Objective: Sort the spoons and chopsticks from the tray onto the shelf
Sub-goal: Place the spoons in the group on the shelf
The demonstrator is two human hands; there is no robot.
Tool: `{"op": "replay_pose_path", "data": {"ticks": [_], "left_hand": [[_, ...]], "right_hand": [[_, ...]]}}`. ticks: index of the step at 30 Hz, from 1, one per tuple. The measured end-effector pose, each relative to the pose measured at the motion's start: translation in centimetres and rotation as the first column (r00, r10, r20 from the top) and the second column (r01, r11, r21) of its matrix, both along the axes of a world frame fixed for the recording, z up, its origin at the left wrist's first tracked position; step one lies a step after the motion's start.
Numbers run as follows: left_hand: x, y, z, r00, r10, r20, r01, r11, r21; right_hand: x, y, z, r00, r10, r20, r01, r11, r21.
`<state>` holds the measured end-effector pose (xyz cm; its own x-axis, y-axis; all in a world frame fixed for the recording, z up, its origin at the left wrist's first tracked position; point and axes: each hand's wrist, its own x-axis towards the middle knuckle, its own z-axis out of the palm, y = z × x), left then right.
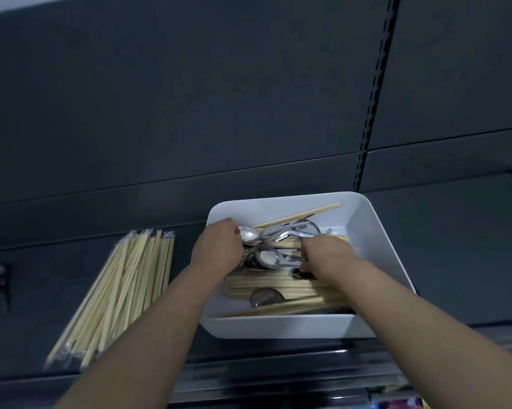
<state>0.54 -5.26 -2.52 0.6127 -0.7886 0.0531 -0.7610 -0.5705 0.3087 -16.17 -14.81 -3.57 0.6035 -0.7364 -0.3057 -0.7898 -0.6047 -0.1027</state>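
Metal spoons (268, 256), likely slick and stiff, are being gathered among light chopsticks (278, 286) in the white tray (278, 327); the left hand (219, 246) and right hand (322, 255) are being closed on handles, probably the best hold

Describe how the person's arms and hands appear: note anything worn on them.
Both forearms are bare, with no sleeves visible in frame. The left hand and right hand show no gloves; no watch or bracelet appears on either wrist. Rings cannot be judged.

Shop; dark slotted-upright shelving (375, 93); stocked wrapped chopsticks (125, 290)
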Motion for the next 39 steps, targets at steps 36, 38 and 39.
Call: {"op": "replay_pose_path", "data": {"ticks": [36, 38, 39], "left_hand": [[-2.5, -3.5, -0.2, 0.988, -0.155, -0.018, 0.156, 0.983, 0.092], [-2.4, -3.5, 0.1, 0.989, -0.148, -0.023, 0.149, 0.987, 0.055], [-2.5, -3.5, 0.2, 0.989, -0.148, -0.027, 0.149, 0.988, 0.032]], "right_hand": [[-3.8, -0.6, 1.7, 0.869, -0.320, 0.377, 0.305, 0.947, 0.101], [-3.3, -0.6, 1.4, 0.870, -0.324, 0.372, 0.291, 0.946, 0.143], [-3.1, -0.6, 1.3, 0.871, -0.325, 0.368, 0.281, 0.945, 0.167]]}}
